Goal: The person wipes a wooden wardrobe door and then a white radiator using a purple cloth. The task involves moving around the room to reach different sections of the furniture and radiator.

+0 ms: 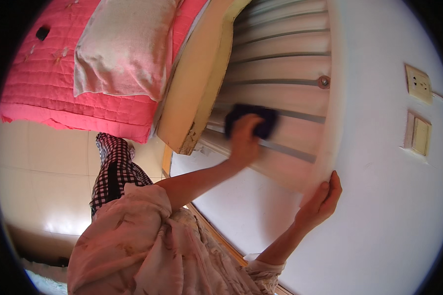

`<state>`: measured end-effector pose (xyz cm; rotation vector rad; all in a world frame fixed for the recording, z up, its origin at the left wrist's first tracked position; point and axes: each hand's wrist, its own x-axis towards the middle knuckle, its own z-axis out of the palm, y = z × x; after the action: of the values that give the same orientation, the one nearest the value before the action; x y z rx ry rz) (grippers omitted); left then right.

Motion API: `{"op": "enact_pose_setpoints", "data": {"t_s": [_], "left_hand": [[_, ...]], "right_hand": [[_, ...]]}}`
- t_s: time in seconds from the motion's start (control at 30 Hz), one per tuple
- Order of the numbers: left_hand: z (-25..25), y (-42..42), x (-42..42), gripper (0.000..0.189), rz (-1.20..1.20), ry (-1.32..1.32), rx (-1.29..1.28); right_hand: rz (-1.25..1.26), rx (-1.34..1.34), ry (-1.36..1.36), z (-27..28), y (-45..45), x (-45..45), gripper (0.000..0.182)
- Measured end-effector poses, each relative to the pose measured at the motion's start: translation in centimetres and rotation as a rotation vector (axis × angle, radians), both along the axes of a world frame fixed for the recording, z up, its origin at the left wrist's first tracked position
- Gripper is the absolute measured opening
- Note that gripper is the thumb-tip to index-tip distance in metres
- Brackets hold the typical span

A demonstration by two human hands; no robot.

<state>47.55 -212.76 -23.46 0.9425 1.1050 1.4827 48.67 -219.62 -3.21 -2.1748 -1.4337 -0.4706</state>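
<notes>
My left hand [243,142], blurred, presses a dark purple or navy cloth [268,117] against a white slatted panel [280,94], which may be a radiator. The cloth lies bunched under the fingers, across the slats near the panel's lower end. My right hand [323,201] grips the panel's lower right corner, its fingers bent around the edge beside the white wall. Long gaps separate the slats. A small round fitting [324,82] with a metal centre sits near the panel's right edge.
A yellowish wooden headboard [197,73] stands left of the panel, chipped at its lower corner. Behind it lies a bed with a pink quilt [29,84] and a beige pillow [127,48]. A wall socket [419,84] and a switch [421,136] are at the right. Tiled floor [55,155] shows at lower left.
</notes>
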Motion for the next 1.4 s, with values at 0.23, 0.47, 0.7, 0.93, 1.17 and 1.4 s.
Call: {"op": "enact_pose_setpoints", "data": {"t_s": [0.23,0.47,0.7,0.93,1.17,1.4], "left_hand": [[2.3,2.2,-1.2,0.044,-0.058,0.009,0.264],[-12.9,1.9,3.2,0.039,0.039,0.240,-0.473],[-19.1,3.6,4.9,0.037,0.238,0.271,-0.768],[-12.6,2.5,1.0,0.037,-0.013,0.108,-0.700],[5.0,-3.0,-1.9,0.038,-0.182,-0.003,0.281],[5.2,-3.8,-2.8,0.044,-0.254,-0.021,0.405]], "right_hand": [[0.007,0.000,0.024,0.4,0.4,-0.5,0.031],[-0.040,0.011,0.029,0.2,-0.1,-0.1,0.031],[0.029,0.044,0.099,-0.1,0.1,0.1,0.032],[0.028,0.059,0.082,0.0,0.0,0.5,0.031],[-0.017,0.058,0.002,-0.3,-0.1,0.3,0.030],[-0.009,0.041,0.000,-0.2,0.1,-0.1,0.029]]}}
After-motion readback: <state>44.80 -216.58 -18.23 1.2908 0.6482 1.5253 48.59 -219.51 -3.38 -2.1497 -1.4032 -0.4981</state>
